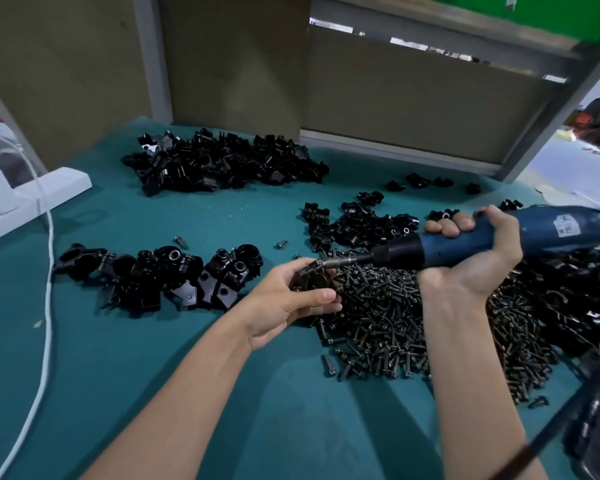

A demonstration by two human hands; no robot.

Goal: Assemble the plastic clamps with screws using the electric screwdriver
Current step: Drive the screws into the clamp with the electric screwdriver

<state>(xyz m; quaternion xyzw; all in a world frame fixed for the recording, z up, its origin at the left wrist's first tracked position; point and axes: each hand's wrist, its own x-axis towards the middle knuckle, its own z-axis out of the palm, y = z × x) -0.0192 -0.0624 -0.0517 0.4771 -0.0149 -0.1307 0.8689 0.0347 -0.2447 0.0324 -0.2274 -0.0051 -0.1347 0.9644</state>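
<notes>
My left hand [291,299] grips a black plastic clamp [309,277] just above the green table. My right hand [478,258] is wrapped around a blue electric screwdriver [499,237], held nearly level. Its metal bit [340,261] points left and touches a screw at the top of the clamp. A big heap of dark screws [395,323] lies under and between both hands. Black clamp parts sit in heaps: one far back [222,161], one at the left [160,275], one behind the screwdriver [357,223] and one at the right [575,289].
A white cable [49,289] runs down the left side of the green table [153,358]. White foam blocks [32,195] lie at the far left. Brown panels [395,98] close the back. Stray screws [282,243] and loose clamps [420,181] are scattered on the mat. A dark object [596,427] sits at the lower right.
</notes>
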